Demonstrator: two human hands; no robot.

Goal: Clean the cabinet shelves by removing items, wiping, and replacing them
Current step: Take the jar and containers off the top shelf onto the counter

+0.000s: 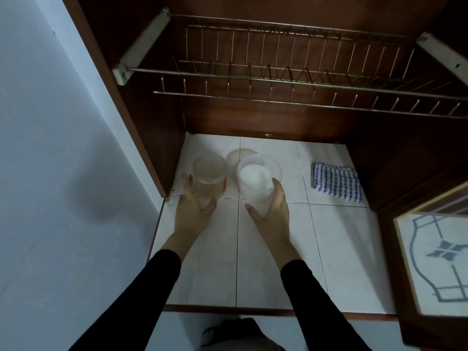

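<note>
On the white tiled shelf (336, 249) of the brown cabinet stand two clear plastic containers. My left hand (193, 206) wraps around the left container (209, 173), which looks empty and has something red behind its right side. My right hand (273, 206) grips the right container (255, 178), which holds a white powder. Both containers stand near the shelf's back left. A round translucent lid or third container (240, 154) shows just behind and between them. A folded blue and white checked cloth (335, 182) lies on the shelf to the right, apart from both hands.
A metal wire dish rack (291, 82) spans the cabinet above the shelf, with nothing on it. The cabinet's left wall (141, 117) is close to my left hand. An open door with a patterned glass panel (435, 262) stands at the right. A pale wall (50, 173) fills the left.
</note>
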